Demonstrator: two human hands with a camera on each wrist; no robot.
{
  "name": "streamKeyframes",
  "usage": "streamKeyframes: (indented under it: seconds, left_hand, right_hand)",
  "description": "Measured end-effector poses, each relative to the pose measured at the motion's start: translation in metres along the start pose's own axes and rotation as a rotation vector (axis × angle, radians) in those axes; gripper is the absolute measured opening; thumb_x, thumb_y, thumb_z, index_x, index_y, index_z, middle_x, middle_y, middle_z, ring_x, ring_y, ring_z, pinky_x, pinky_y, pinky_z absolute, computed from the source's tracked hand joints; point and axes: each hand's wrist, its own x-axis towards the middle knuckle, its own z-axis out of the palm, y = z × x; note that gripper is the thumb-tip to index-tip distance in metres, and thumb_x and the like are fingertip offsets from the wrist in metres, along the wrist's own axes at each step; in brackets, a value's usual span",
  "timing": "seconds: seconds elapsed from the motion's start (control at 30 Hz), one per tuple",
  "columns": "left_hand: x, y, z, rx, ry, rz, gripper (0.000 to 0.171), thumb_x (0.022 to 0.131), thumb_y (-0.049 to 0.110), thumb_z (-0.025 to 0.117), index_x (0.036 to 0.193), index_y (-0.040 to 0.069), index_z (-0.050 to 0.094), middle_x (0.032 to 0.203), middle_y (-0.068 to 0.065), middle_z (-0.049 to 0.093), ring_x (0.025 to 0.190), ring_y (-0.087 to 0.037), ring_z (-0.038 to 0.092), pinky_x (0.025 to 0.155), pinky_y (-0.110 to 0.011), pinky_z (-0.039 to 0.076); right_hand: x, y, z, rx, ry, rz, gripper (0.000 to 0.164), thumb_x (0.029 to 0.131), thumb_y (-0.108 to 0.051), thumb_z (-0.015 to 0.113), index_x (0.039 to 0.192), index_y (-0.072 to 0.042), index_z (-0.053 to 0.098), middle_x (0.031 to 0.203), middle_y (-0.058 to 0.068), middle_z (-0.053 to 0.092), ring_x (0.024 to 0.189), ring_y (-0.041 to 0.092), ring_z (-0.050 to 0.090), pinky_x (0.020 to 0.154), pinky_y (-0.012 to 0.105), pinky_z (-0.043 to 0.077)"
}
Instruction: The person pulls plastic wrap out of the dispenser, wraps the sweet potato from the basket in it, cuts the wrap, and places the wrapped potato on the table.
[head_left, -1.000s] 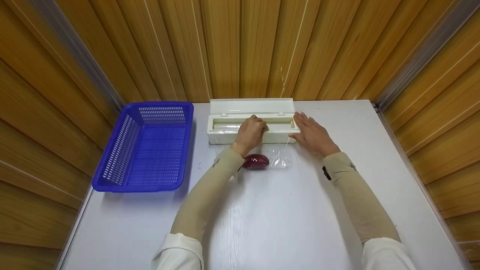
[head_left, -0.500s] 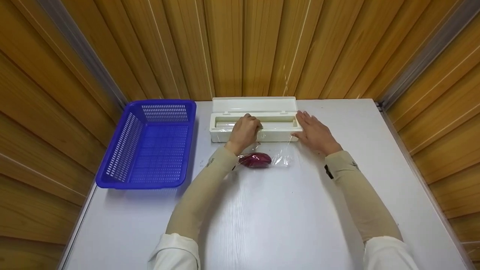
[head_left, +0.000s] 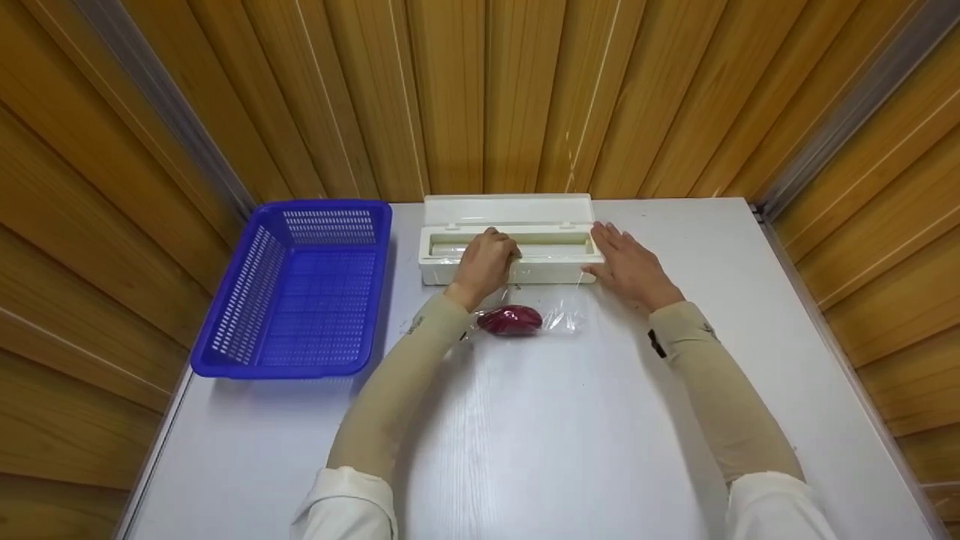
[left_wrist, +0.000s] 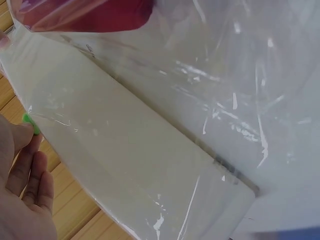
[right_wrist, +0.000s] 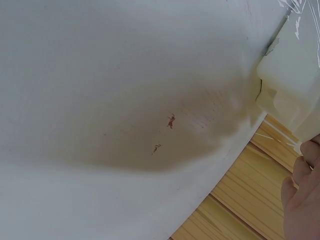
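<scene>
A white cling film box [head_left: 517, 272] with its lid raised stands at the back of the table, a roll of film [head_left: 551, 249] inside. My left hand [head_left: 484, 262] is at the box's front edge, left of its middle. In the left wrist view, its thumb and forefinger pinch a small green slide cutter [left_wrist: 31, 123] at that edge. My right hand [head_left: 630, 268] rests on the box's right end with fingers extended. Clear film [head_left: 562, 319] stretches over the box front onto the table. On or under it lies a glossy dark red oblong thing [head_left: 510, 320]; its kind is unclear.
A blue plastic basket [head_left: 289, 371] with slotted walls stands on the left of the white table [head_left: 540, 450]. Wood-patterned walls [head_left: 517, 97] enclose the table at the back and both sides.
My left hand has slid a little to the left along the box's front edge. My right hand keeps its place on the right end. The head view has shifted slightly.
</scene>
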Motion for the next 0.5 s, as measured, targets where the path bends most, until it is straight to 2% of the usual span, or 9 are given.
streamKeyframes:
  seconds: [0.5]
  left_hand:
    - [-0.0032, -0.0072, -0.0061, -0.006, -0.028, -0.001, 0.016, 0.095, -0.004, 0.069, 0.098, 0.005, 0.082, 0.102, -0.008, 0.081, 0.100, -0.030, 0.071, 0.093, -0.041, 0.058]
  right_hand:
    - [-0.0012, -0.0009, -0.0025, -0.009, -0.008, -0.004, 0.085, 0.111, -0.053, 0.048, 0.169, 0.000, 0.016, 0.179, 0.018, 0.013, 0.166, 0.038, 0.011, 0.134, 0.053, 0.011]
